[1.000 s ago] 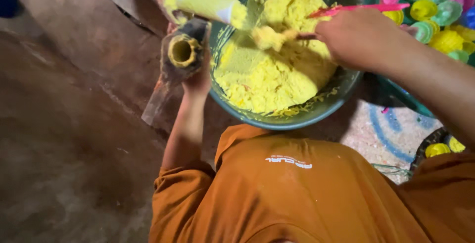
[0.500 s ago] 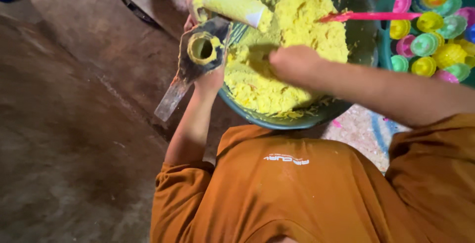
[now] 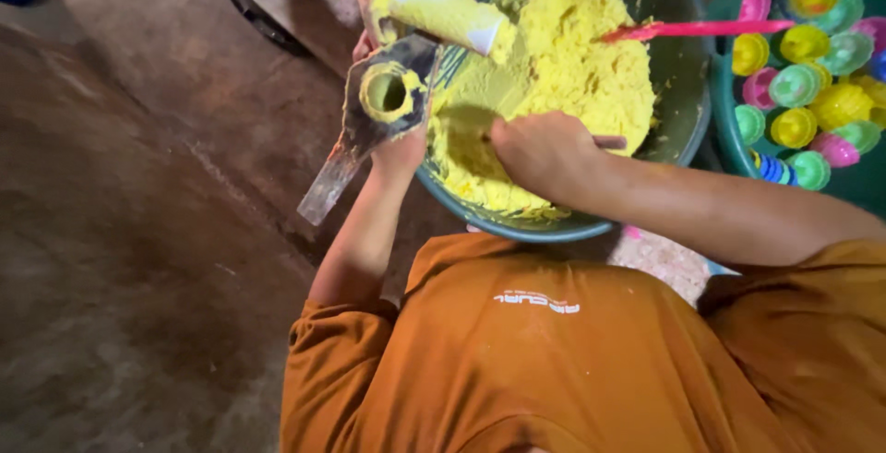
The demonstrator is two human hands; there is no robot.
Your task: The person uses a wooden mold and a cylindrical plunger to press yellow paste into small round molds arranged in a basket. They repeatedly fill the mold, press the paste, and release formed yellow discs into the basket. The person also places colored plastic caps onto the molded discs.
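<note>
Here the right hand has its fingers curled tight around a thin stick-like handle, pressed down into the soft yellow dough. The dough lies right under those fingers, and the handle's long line runs out to the right, across the bowl. The left hand is at the left rim of the bowl. Its fingers are shut on a grey metal mould with a round hole ringed in yellow. The mould's flat tail slants down to the left, over the brown floor. A white tube smeared with yellow lies just above the mould; I cannot tell if a finger touches it.

The big bowl is dark green and round. The dough looks crumbly and damp. A pink stick rests across the bowl's right side. By the right rim sits a tub of shiny little cups, smooth and bright.
</note>
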